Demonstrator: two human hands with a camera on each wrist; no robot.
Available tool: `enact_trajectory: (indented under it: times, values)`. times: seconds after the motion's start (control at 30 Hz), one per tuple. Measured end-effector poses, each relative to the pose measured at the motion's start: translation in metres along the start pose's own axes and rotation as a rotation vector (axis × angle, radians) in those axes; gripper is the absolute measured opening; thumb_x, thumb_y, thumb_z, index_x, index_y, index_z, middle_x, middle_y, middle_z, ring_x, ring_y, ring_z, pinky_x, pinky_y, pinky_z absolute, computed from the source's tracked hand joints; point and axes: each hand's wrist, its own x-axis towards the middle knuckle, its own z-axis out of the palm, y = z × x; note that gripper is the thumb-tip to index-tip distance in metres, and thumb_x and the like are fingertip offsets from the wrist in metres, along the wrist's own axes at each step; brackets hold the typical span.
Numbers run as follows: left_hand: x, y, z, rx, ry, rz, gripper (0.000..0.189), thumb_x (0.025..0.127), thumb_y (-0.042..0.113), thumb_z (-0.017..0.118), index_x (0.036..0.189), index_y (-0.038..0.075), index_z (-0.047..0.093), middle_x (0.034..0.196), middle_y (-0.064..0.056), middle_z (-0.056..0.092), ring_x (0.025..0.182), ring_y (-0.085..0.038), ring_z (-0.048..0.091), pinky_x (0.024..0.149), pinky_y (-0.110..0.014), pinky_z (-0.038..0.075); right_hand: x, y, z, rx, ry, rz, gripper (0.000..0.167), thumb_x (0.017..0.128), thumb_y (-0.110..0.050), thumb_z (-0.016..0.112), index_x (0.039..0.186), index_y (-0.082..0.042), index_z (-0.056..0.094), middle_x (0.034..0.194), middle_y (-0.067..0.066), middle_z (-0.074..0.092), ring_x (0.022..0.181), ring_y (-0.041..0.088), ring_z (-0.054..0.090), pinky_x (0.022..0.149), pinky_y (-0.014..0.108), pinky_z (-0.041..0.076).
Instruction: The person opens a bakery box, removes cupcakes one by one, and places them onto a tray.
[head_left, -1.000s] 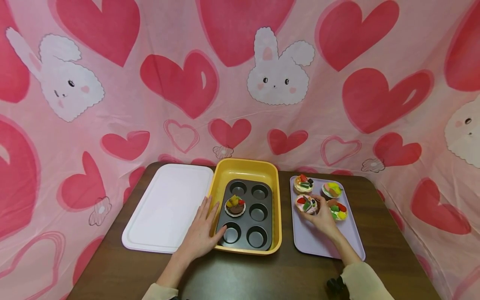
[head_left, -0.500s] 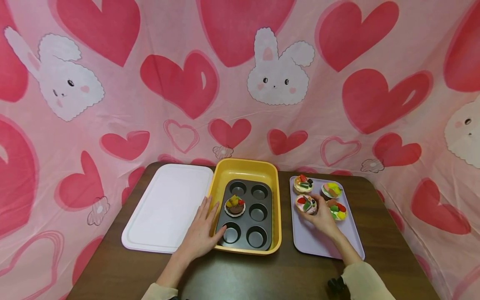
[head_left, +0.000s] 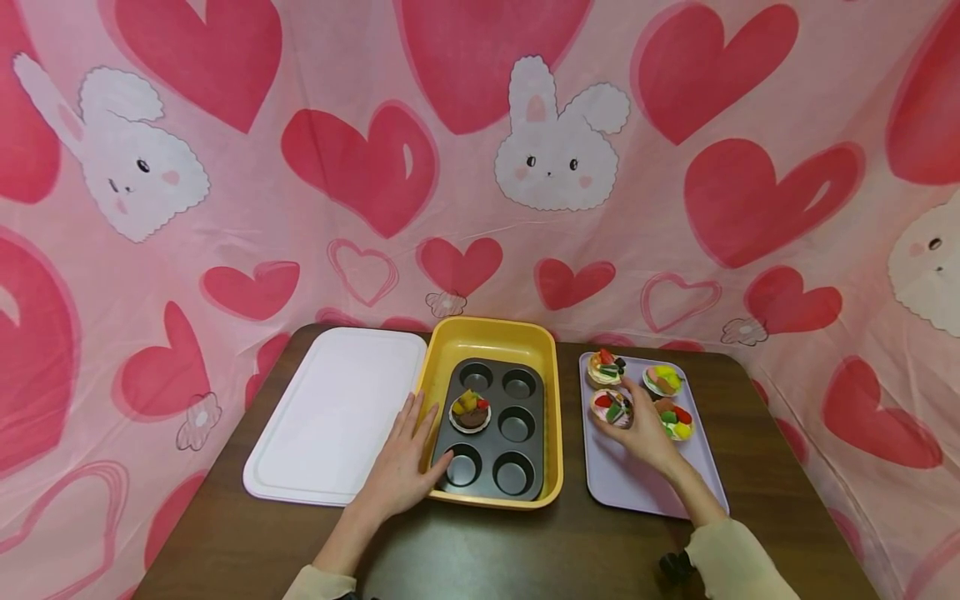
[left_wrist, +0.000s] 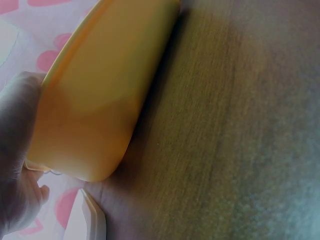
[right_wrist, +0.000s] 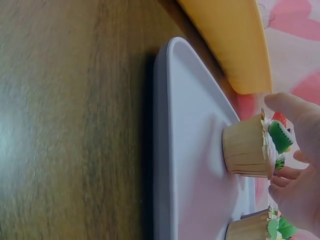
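Observation:
My left hand (head_left: 401,467) rests on the left rim of a yellow rectangular bin (head_left: 553,450) with its fingers straight. A dark muffin pan (head_left: 489,454) lies inside the bin. One chocolate-coloured toy cupcake (head_left: 470,412) with fruit on top sits at the pan's left middle cup. Thumb and fingers of my right hand (head_left: 648,433) are spread around a fruit-topped cupcake (head_left: 611,408). In the right wrist view its pleated paper cup (right_wrist: 245,146) stands on the lilac tray (head_left: 637,487), with the thumb at one side of the rim and fingers at the other.
Three more cupcakes stand on the tray: one behind (head_left: 606,368), one at the back right (head_left: 663,381) and one beside my right hand (head_left: 676,420). A white board (head_left: 337,417) lies left of the bin. A pink heart-print cloth (head_left: 465,192) hangs behind the wooden table (head_left: 517,554).
The fingers of my right hand have stretched out a little around the cupcake, with the index finger reaching further back. My left hand, the bin and the cupcakes look the same.

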Motion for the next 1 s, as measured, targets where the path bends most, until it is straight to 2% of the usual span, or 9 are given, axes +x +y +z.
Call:
enact_trajectory:
  times: [0.2, 0.4, 0.6, 0.8, 0.9, 1.0]
  values:
    - [0.001, 0.000, 0.000, -0.001, -0.004, -0.001, 0.086, 0.101, 0.048, 0.070, 0.172, 0.011, 0.038, 0.187, -0.012, 0.011, 0.174, -0.039, 0.013, 0.135, -0.063, 0.029, -0.003, -0.004, -0.001, -0.079, 0.026, -0.092, 0.089, 0.094, -0.019, 0.088, 0.161, 0.011, 0.037, 0.159, 0.040, 0.044, 0.148, 0.057, 0.045, 0.120, 0.077, 0.040]
    - [0.001, 0.000, 0.000, 0.001, 0.001, 0.001, 0.086, 0.101, 0.049, 0.070, 0.172, 0.011, 0.038, 0.187, -0.013, 0.012, 0.174, -0.040, 0.013, 0.135, -0.064, 0.029, -0.005, -0.010, 0.001, -0.147, 0.025, -0.116, 0.088, 0.094, -0.027, 0.088, 0.162, 0.003, 0.040, 0.163, 0.039, 0.040, 0.152, 0.061, 0.040, 0.118, 0.082, 0.039]
    - [0.001, 0.000, 0.000, 0.005, 0.006, 0.004, 0.086, 0.101, 0.048, 0.070, 0.171, 0.011, 0.038, 0.187, -0.013, 0.013, 0.174, -0.040, 0.014, 0.135, -0.063, 0.029, -0.007, -0.023, 0.004, -0.185, -0.026, -0.156, 0.092, 0.094, -0.030, 0.088, 0.166, -0.003, 0.039, 0.168, 0.030, 0.038, 0.154, 0.056, 0.042, 0.119, 0.079, 0.041]
    - [0.000, 0.000, -0.001, 0.000, 0.007, 0.002, 0.086, 0.101, 0.047, 0.071, 0.171, 0.011, 0.039, 0.187, -0.014, 0.013, 0.173, -0.040, 0.014, 0.135, -0.064, 0.030, -0.010, -0.042, 0.007, -0.181, -0.100, -0.143, 0.098, 0.094, -0.036, 0.087, 0.171, -0.010, 0.033, 0.175, 0.026, 0.032, 0.158, 0.055, 0.038, 0.120, 0.077, 0.040]
    - [0.000, 0.001, -0.001, -0.006, 0.011, 0.006, 0.086, 0.101, 0.046, 0.071, 0.171, 0.010, 0.039, 0.187, -0.015, 0.013, 0.173, -0.041, 0.015, 0.135, -0.064, 0.029, -0.011, -0.047, 0.011, -0.189, -0.116, -0.154, 0.101, 0.093, -0.040, 0.087, 0.172, -0.013, 0.032, 0.176, 0.025, 0.031, 0.159, 0.053, 0.038, 0.120, 0.076, 0.041]
    - [0.000, 0.001, -0.001, -0.010, 0.016, 0.008, 0.086, 0.100, 0.045, 0.072, 0.171, 0.009, 0.039, 0.186, -0.016, 0.014, 0.173, -0.041, 0.016, 0.135, -0.064, 0.029, -0.012, -0.051, 0.016, -0.207, -0.112, -0.198, 0.101, 0.092, -0.043, 0.088, 0.172, -0.012, 0.034, 0.176, 0.025, 0.032, 0.160, 0.052, 0.039, 0.120, 0.075, 0.043]
